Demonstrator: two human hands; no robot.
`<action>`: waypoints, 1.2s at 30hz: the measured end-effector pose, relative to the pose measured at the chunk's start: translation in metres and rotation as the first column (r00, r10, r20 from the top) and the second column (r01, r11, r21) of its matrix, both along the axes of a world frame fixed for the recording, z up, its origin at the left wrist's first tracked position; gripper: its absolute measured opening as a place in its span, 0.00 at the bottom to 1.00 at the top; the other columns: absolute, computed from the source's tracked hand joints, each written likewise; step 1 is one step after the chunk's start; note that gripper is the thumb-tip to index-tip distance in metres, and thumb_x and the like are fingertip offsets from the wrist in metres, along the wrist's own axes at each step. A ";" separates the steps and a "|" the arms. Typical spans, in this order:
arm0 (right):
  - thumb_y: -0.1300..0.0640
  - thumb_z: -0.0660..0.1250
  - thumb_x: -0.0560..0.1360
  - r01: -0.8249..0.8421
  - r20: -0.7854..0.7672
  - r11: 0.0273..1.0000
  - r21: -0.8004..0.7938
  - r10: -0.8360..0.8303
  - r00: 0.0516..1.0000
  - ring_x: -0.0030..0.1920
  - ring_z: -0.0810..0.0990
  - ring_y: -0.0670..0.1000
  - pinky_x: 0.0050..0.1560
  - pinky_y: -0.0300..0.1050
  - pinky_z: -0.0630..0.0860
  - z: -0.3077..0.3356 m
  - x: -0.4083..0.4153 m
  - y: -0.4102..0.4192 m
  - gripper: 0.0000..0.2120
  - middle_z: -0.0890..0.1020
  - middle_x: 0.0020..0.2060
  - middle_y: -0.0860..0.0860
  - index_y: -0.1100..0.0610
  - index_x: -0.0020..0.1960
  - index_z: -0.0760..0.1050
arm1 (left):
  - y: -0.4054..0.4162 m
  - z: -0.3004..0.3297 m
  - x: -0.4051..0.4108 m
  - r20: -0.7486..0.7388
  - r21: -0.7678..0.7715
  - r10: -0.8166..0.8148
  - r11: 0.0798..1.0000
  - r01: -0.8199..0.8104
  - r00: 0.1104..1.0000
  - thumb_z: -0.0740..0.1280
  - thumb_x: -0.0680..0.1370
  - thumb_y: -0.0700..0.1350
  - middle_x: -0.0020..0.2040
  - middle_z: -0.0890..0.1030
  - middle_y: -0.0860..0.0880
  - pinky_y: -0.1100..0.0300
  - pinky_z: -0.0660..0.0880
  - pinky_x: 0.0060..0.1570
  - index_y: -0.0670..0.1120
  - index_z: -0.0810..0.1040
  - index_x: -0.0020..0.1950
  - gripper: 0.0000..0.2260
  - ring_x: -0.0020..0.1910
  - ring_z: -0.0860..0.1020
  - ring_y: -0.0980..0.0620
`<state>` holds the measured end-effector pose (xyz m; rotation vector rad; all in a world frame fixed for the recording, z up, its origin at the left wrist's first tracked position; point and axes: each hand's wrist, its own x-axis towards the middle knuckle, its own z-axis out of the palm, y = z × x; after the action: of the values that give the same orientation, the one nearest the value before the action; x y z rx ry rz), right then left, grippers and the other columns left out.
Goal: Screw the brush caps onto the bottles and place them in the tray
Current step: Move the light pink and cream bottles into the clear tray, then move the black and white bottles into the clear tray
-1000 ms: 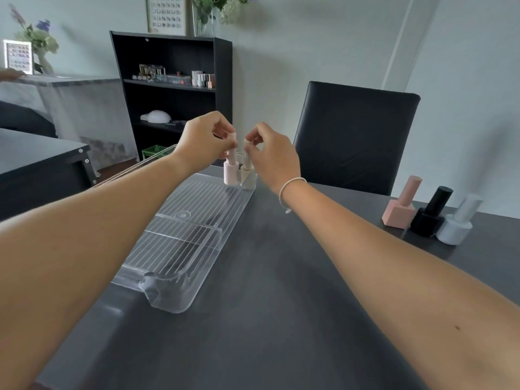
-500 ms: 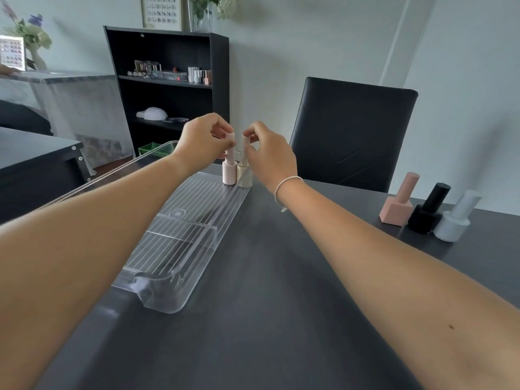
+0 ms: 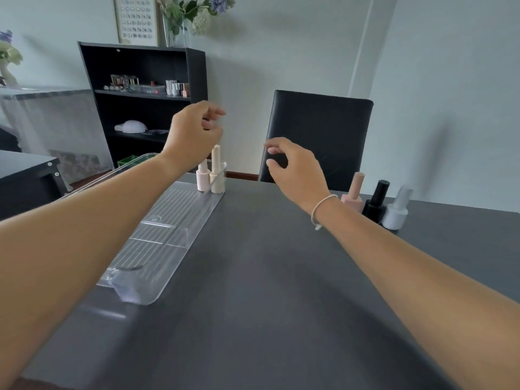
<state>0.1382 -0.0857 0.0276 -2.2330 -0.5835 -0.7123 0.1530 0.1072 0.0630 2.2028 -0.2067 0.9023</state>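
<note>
Two capped bottles (image 3: 211,175) just released, upright at tray (image 3: 157,243) far end | left hand (image 3: 194,136), right hand (image 3: 295,167) lifted, fingers loosely open, empty | three bottles (image 3: 374,202) at centre right judged next

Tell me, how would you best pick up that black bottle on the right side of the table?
Probably by its tall cap, pinched from above with the right hand, which is empty and nearest. The black bottle stands upright, squeezed between the pink bottle and the white bottle, so its wide base looks hard to reach from the sides; the slim cap rises clear of the neighbours' bases.
</note>
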 end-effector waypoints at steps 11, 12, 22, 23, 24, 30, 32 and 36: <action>0.59 0.62 0.75 0.237 0.030 0.967 0.098 -0.241 0.970 0.58 0.75 0.47 0.53 0.35 0.65 0.008 -0.034 -0.135 0.14 0.78 0.58 0.47 0.51 0.59 0.74 | -0.144 0.003 -0.032 -0.074 0.153 -0.374 0.912 0.381 0.925 0.65 0.76 0.42 0.53 0.79 0.51 0.76 0.70 0.43 0.50 0.77 0.54 0.09 0.49 0.76 0.55; 0.59 0.62 0.75 0.259 0.017 0.962 0.090 -0.262 0.965 0.58 0.74 0.47 0.54 0.35 0.65 0.006 -0.036 -0.146 0.14 0.78 0.59 0.47 0.51 0.59 0.74 | -0.155 0.000 -0.032 -0.105 0.180 -0.391 0.897 0.405 0.914 0.65 0.76 0.43 0.54 0.79 0.51 0.75 0.70 0.43 0.50 0.77 0.55 0.09 0.50 0.75 0.55; 0.52 0.59 0.76 0.317 -0.169 0.936 0.154 -0.291 0.942 0.50 0.72 0.41 0.49 0.37 0.65 -0.034 -0.036 -0.194 0.11 0.78 0.56 0.44 0.48 0.56 0.74 | -0.217 -0.015 -0.024 -0.330 0.405 -0.369 0.776 0.483 0.869 0.65 0.76 0.45 0.54 0.76 0.53 0.62 0.70 0.50 0.50 0.75 0.60 0.13 0.49 0.74 0.55; 0.52 0.59 0.76 0.313 -0.174 0.936 0.164 -0.285 0.943 0.49 0.73 0.42 0.46 0.37 0.66 -0.036 -0.035 -0.194 0.10 0.79 0.54 0.44 0.49 0.55 0.75 | -0.219 -0.015 -0.022 -0.332 0.408 -0.362 0.777 0.478 0.871 0.65 0.76 0.45 0.50 0.75 0.54 0.64 0.68 0.47 0.50 0.75 0.60 0.13 0.45 0.73 0.56; 0.52 0.59 0.75 0.309 -0.173 0.935 0.172 -0.280 0.944 0.48 0.74 0.43 0.43 0.37 0.67 -0.036 -0.035 -0.194 0.10 0.79 0.51 0.45 0.49 0.54 0.74 | -0.222 -0.016 -0.020 -0.335 0.405 -0.359 0.780 0.477 0.871 0.65 0.75 0.45 0.48 0.75 0.54 0.66 0.67 0.44 0.50 0.76 0.60 0.13 0.42 0.71 0.57; 0.51 0.60 0.75 0.314 -0.157 0.937 0.153 -0.291 0.944 0.41 0.74 0.46 0.34 0.34 0.66 -0.039 -0.033 -0.196 0.07 0.77 0.42 0.42 0.48 0.53 0.73 | -0.232 -0.024 -0.013 -0.375 0.344 -0.352 0.806 0.481 0.858 0.67 0.74 0.45 0.55 0.79 0.49 0.54 0.74 0.57 0.51 0.77 0.58 0.13 0.53 0.77 0.52; 0.51 0.60 0.76 0.313 -0.148 0.937 0.155 -0.292 0.945 0.42 0.74 0.47 0.34 0.33 0.66 -0.039 -0.032 -0.196 0.07 0.76 0.42 0.43 0.48 0.53 0.73 | -0.233 -0.026 -0.012 -0.360 0.302 -0.350 0.834 0.463 0.865 0.68 0.73 0.45 0.51 0.80 0.50 0.54 0.74 0.56 0.51 0.78 0.56 0.11 0.52 0.77 0.51; 0.52 0.61 0.76 0.302 -0.140 0.939 0.165 -0.281 0.949 0.43 0.76 0.48 0.36 0.33 0.67 -0.039 -0.034 -0.197 0.07 0.77 0.42 0.45 0.50 0.53 0.73 | -0.235 -0.028 -0.011 -0.325 0.262 -0.359 0.855 0.448 0.875 0.69 0.72 0.44 0.48 0.81 0.50 0.56 0.75 0.52 0.50 0.80 0.52 0.09 0.49 0.78 0.52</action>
<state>0.1039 -0.2827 -0.0112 -2.1888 -0.1206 -0.7461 0.1419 -0.1282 0.0354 2.4222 -0.7144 0.3456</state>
